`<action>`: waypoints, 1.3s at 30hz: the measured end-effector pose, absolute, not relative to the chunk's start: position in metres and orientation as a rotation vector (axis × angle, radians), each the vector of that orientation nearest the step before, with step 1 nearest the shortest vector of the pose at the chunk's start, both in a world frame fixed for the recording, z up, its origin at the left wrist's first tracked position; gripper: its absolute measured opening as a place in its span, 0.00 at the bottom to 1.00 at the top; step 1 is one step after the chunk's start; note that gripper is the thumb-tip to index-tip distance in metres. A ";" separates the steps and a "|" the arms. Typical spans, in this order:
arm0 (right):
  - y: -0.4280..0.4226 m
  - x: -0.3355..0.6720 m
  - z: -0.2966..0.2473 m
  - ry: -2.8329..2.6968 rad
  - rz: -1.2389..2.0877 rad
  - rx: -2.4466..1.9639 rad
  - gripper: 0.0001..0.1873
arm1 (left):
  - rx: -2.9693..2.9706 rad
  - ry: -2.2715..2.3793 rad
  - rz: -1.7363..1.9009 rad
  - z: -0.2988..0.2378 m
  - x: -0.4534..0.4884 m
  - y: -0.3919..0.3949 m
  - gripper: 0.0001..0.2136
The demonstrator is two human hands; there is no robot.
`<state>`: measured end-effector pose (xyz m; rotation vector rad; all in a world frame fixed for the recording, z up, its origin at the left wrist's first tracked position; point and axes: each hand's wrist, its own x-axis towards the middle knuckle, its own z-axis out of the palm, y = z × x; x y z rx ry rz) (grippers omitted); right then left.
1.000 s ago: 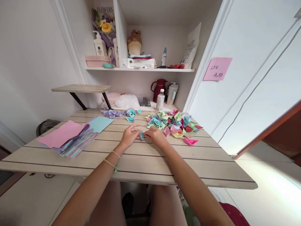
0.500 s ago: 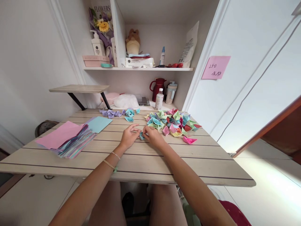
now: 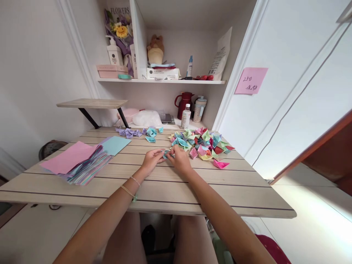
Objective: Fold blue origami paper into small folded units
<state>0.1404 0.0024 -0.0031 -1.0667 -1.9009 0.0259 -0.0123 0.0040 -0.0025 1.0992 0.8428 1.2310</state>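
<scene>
My left hand (image 3: 152, 160) and my right hand (image 3: 179, 158) meet over the middle of the wooden table (image 3: 170, 190), both pinching a small blue folded paper piece (image 3: 166, 154) between their fingertips. Just beyond my right hand lies a heap of folded paper shapes (image 3: 202, 143) in many colours. A stack of flat coloured paper sheets (image 3: 82, 161), pink on top, lies to the left of my left hand. A few purple and blue folded pieces (image 3: 137, 132) sit at the table's far edge.
Behind the table stand a red jug (image 3: 186, 103), a small bottle (image 3: 186, 116) and a lidded cup (image 3: 200, 108). A shelf (image 3: 165, 81) above holds a pump bottle, boxes and a soft toy. A pink note (image 3: 250, 80) is stuck on the right wall.
Both hands have lifted the blue paper piece slightly and drawn closer together around it. The view shifted a little.
</scene>
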 end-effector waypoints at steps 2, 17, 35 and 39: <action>0.002 0.139 -0.004 -1.872 0.072 -1.087 0.10 | 1.081 0.832 1.229 -0.002 -0.012 0.003 0.18; 0.004 0.140 0.002 -1.377 0.959 -0.806 0.21 | 1.117 0.861 1.256 0.000 -0.014 0.002 0.20; 0.001 0.133 0.000 -1.337 1.019 -0.919 0.10 | 1.087 0.940 1.290 -0.002 -0.015 0.002 0.17; 0.002 0.132 -0.002 -1.287 1.106 -0.892 0.12 | 1.065 0.934 1.306 -0.002 -0.015 0.002 0.15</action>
